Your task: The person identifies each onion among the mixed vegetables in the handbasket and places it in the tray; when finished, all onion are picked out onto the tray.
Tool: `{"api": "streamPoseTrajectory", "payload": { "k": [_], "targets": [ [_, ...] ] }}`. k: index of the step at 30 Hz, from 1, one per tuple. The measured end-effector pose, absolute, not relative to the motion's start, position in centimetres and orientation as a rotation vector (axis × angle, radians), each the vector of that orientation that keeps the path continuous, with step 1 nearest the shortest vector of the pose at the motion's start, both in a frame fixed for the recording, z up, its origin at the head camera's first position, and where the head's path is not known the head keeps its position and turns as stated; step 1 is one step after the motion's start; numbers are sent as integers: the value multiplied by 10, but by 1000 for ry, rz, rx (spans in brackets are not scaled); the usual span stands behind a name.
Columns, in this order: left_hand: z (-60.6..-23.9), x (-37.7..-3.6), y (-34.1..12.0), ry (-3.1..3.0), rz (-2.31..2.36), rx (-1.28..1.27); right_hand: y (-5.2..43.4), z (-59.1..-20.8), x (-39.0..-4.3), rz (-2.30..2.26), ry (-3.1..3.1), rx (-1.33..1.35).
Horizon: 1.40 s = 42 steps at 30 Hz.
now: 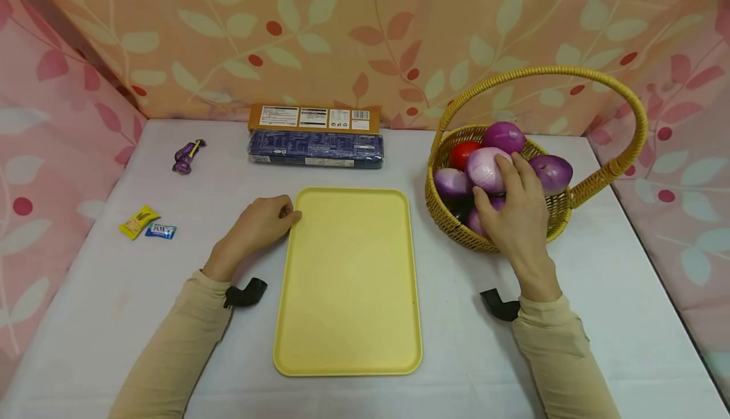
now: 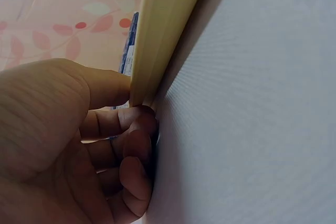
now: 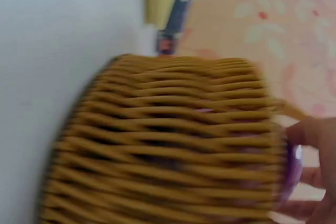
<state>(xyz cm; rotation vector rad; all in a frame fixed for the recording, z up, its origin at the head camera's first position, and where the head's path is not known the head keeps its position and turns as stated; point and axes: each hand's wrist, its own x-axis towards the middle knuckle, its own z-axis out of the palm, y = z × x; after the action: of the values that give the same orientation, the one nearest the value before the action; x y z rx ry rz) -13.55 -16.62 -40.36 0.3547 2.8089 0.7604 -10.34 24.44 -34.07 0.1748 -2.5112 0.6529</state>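
Observation:
A yellow tray lies flat in the middle of the white table. My left hand rests at its far left corner; in the left wrist view the left hand pinches the tray rim between thumb and curled forefinger. At the right stands a wicker basket with a tall handle, holding several purple onions and a red one. My right hand reaches into it, fingers and thumb curled round a pale purple onion. The blurred right wrist view shows the basket wall and fingers on the onion.
A dark blue packet and a brown box lie at the back of the table. On the left lie a purple wrapped sweet, a yellow sachet and a blue one. Leaf-patterned cloth walls close in three sides.

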Motion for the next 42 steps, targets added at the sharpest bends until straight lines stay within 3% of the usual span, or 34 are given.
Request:
{"api": "streamPoseTrajectory", "payload": {
  "k": [8,17,26,33,42],
  "targets": [
    [-402,-138,-168,2811,745,351,215,-317,-70,717,-2482,752],
    [-404,-137,-167,2800,752,344,179,-334,-40,539,-2827,1328],
    [-402,-135,-166,2792,745,351,170,-340,-26,451,-3038,1574],
    [-402,-135,-166,2793,737,346,172,-339,-23,625,-3050,1769],
    [-405,-135,-167,2806,741,364,169,-345,-29,799,-3111,1776]
  ]
}}
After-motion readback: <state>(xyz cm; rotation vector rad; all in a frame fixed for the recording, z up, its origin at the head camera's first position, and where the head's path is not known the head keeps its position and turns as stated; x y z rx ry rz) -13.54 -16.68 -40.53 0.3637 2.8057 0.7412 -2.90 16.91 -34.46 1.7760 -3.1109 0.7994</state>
